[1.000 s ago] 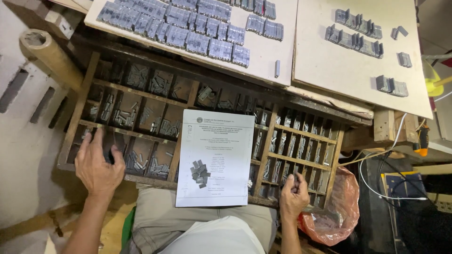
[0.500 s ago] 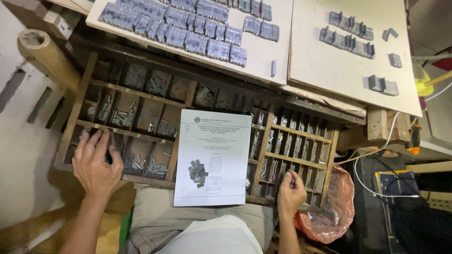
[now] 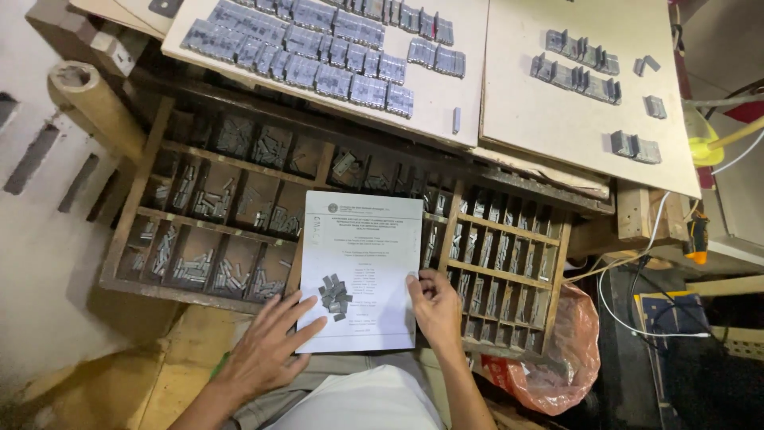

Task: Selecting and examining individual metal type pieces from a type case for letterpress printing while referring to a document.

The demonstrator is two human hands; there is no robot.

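Now that both hands have left the tray (image 3: 135, 275), left hand (image 3: 267, 350) and right hand (image 3: 436, 306) rest open-fingered on the sheet (image 3: 362, 239) edges, gripping nothing, beside the type pile (image 3: 334, 296).

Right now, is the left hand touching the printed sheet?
Touching. The head view shows the left hand with its fingertips lying over the lower left edge of the printed sheet; the right hand rests on its right edge.
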